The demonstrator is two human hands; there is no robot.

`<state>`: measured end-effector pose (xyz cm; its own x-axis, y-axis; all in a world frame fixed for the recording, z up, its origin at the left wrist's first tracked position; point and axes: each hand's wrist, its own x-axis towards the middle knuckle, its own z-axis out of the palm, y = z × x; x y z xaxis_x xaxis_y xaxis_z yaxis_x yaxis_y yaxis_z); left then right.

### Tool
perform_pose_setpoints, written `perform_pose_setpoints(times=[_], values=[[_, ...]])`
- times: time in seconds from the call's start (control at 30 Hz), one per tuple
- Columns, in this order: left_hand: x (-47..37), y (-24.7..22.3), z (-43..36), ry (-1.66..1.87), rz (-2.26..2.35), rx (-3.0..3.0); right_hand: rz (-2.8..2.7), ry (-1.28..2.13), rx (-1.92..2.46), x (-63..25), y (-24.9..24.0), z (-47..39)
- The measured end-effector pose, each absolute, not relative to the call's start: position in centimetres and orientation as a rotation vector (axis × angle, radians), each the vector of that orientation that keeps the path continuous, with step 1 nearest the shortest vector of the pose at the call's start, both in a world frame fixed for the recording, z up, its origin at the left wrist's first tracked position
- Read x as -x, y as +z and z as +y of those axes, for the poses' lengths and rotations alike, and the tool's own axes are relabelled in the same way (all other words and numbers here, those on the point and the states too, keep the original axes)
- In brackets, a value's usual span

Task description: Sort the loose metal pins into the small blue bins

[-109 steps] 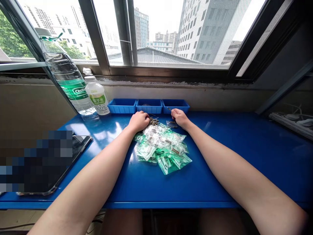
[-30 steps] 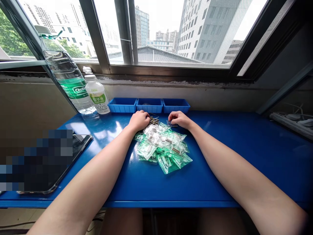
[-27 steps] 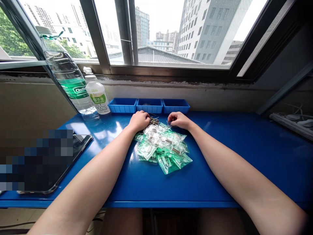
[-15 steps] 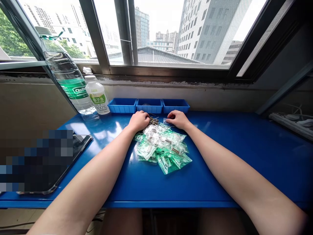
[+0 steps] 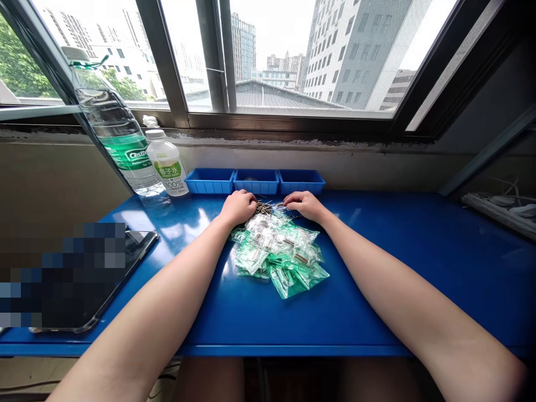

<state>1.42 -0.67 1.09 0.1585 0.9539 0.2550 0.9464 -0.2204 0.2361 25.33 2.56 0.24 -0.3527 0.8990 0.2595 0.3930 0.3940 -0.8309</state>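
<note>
My left hand (image 5: 239,207) rests on the table with its fingers curled, beside a loose pile of thin bronze-coloured screws (image 5: 263,207). Whatever its fingertips hold, if anything, is hidden. Across the pile, my right hand (image 5: 306,205) reaches leftward with fingers stretched and thumb apart below. A small clear plastic bag (image 5: 278,207) lies at its fingertips. A few dark screws (image 5: 295,216) show under that hand. In front of both hands is a heap of clear and green plastic bags (image 5: 280,251), several with metal parts inside.
Three blue bins (image 5: 256,182) stand in a row behind the hands. A large water bottle (image 5: 121,134) and a smaller white bottle (image 5: 168,164) stand at the back left. A dark tablet-like device (image 5: 121,268) lies left on the blue table (image 5: 293,329). A power strip (image 5: 500,212) sits right.
My right hand's fingers have straightened from a pinch and shifted slightly left. The small clear bag is now a little further left. My left hand looks unchanged.
</note>
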Motion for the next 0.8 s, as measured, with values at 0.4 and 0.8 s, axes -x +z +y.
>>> perform_pose_setpoints(times=[0.4, 0.8], values=[[-1.4, 1.0, -0.7, 0.56, 1.939, -2.378, -2.184, 1.118, 1.07, -26.6, 2.5, 2.3], [-1.5, 1.2, -0.9, 0.544, 1.944, -2.391, -2.365, 0.939, 1.022, -26.9, 1.9, 3.0]])
